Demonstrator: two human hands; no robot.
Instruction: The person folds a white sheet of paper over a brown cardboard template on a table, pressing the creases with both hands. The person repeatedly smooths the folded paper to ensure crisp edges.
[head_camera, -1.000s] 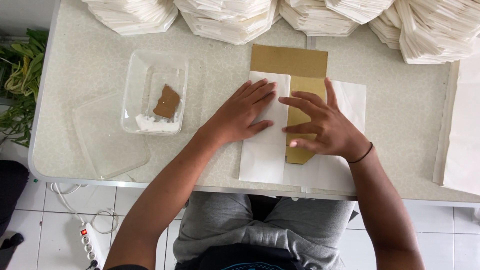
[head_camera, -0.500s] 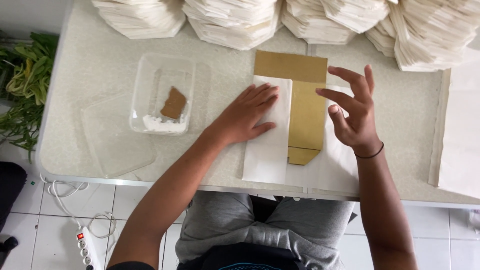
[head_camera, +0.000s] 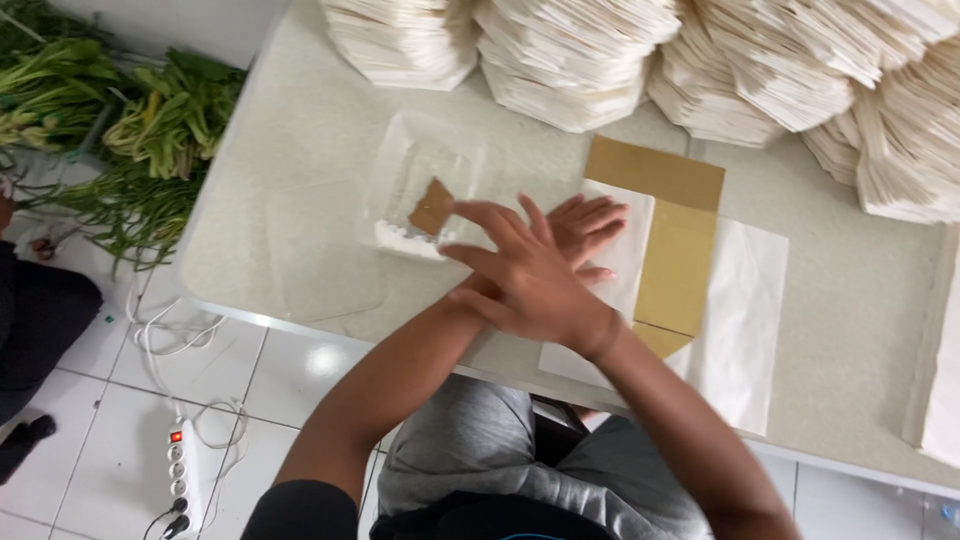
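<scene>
1. The desk (head_camera: 300, 200) is pale and speckled, with stacks of folded white paper (head_camera: 580, 60) along its far edge.
2. A white paper sheet (head_camera: 745, 300) lies at the near edge, with a brown cardboard template (head_camera: 675, 250) on it, long axis running near to far.
3. The left hand (head_camera: 585, 228) lies flat on the sheet's folded left part, fingers spread and gripping nothing.
4. The right hand (head_camera: 525, 280) crosses over the left wrist, fingers (head_camera: 480, 215) open and empty, pointing left.
5. A clear shallow tray (head_camera: 425, 190) sits just left of those fingers; the right hand is nearer.
6. In the tray, a small brown card piece (head_camera: 432, 206) rests by white paste (head_camera: 400, 240), almost touching the right fingertips.
</scene>
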